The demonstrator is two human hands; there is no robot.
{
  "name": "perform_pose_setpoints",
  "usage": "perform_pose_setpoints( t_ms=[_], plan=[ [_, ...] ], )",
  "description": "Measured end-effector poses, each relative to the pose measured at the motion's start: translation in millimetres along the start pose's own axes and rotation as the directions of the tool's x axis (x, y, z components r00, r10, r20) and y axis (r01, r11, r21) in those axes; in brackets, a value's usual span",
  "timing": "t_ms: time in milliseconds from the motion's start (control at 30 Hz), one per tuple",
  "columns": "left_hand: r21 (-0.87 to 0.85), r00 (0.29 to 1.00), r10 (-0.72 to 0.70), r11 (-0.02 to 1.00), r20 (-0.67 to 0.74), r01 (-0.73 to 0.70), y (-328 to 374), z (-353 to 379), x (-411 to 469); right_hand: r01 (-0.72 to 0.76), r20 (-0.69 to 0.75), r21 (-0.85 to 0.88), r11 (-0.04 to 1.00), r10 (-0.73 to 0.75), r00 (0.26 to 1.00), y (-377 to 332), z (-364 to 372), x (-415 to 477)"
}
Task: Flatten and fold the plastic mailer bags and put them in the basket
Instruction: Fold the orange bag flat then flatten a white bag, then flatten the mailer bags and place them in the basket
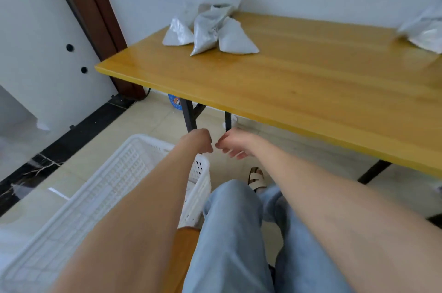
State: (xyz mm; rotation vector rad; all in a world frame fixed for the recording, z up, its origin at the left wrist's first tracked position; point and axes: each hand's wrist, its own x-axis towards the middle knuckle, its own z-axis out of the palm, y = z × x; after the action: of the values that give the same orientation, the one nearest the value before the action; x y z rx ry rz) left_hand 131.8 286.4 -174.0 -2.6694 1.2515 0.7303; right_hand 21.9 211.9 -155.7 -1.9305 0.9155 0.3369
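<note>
A pile of crumpled grey plastic mailer bags (208, 29) lies at the far left corner of the wooden table (299, 82). Another grey mailer bag (423, 29) lies at the table's far right, cut off by the frame. A white slatted basket (107, 185) stands on the floor at my left, with no bag visible in it. Both arms reach forward below the table's front edge. My left hand (202, 140) hangs over the basket's far corner with fingers curled under, holding nothing visible. My right hand (235, 144) is close beside it, fingers loosely curled and blurred.
Black table legs (189, 115) stand just beyond my hands. My legs in light blue jeans (229, 233) and a sandalled foot (256, 179) fill the lower middle. A white panel (43, 48) leans at the left, next to a brown door frame (95, 5).
</note>
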Motion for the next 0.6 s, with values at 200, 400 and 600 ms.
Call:
perform_pose_setpoints(
  t_ms=[200,400,600],
  plan=[
    [-0.065,0.982,-0.014,0.997,0.189,0.027,28,-50,-45,0.008,0.167,0.025,1.0,-0.012,0.986,-9,-41,-56],
    [-0.132,0.955,0.093,0.99,0.281,-0.058,63,-121,-89,0.053,0.218,0.069,0.996,-0.067,0.974,-19,-95,-108],
    [-0.14,0.975,0.223,0.965,0.003,-0.221,126,-176,-94,0.156,-0.112,0.172,0.973,-0.138,0.984,-5,-162,-137]
  ],
)
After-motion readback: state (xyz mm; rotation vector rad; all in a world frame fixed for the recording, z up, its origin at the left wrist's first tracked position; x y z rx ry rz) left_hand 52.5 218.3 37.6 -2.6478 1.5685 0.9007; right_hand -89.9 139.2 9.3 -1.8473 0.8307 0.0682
